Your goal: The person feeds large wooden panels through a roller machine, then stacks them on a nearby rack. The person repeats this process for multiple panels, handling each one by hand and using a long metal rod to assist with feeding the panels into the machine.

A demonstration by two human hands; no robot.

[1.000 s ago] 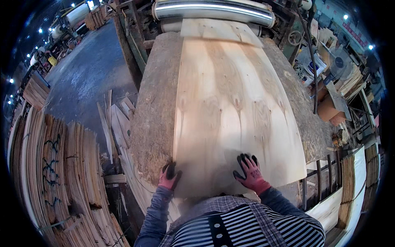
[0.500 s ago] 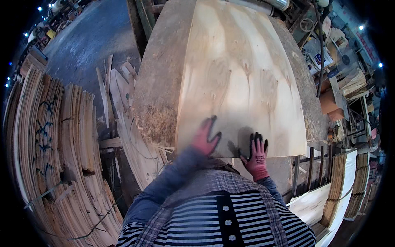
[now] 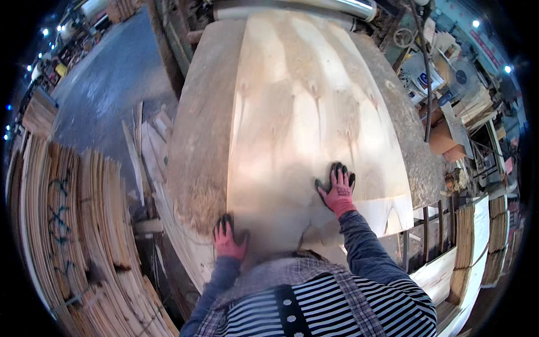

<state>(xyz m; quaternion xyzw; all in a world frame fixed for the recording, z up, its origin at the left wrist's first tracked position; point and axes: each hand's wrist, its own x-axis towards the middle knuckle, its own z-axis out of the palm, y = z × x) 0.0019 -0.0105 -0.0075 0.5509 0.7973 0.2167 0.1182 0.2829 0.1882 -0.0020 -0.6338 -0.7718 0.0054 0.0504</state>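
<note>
A large pale veneer sheet (image 3: 297, 129) with knots and wavy grain lies before me on a worn brown table (image 3: 202, 112). Flat on its near right part rests my right hand (image 3: 338, 194), in a pink glove with black fingertips, fingers spread. My left hand (image 3: 229, 241), gloved alike, is at the sheet's near left corner with its fingers apart; whether it presses on the sheet or just touches its edge I cannot tell. Along the near right edge shows a paler veneer strip (image 3: 387, 213) with a ragged, notched border, apparently another layer. Nothing is grasped.
Tall veneer stacks (image 3: 84, 224) stand at the left, beside loose wood strips (image 3: 147, 151). A shiny metal roller (image 3: 348, 7) lies beyond the table's far end. At the right are a cardboard box (image 3: 446, 140), dark upright bars (image 3: 425, 233) and further veneer stacks (image 3: 463, 241).
My left hand has moved left and nearer to the sheet's near left corner. My right hand has slid farther onto the sheet. A paler strip now shows along the near right edge.
</note>
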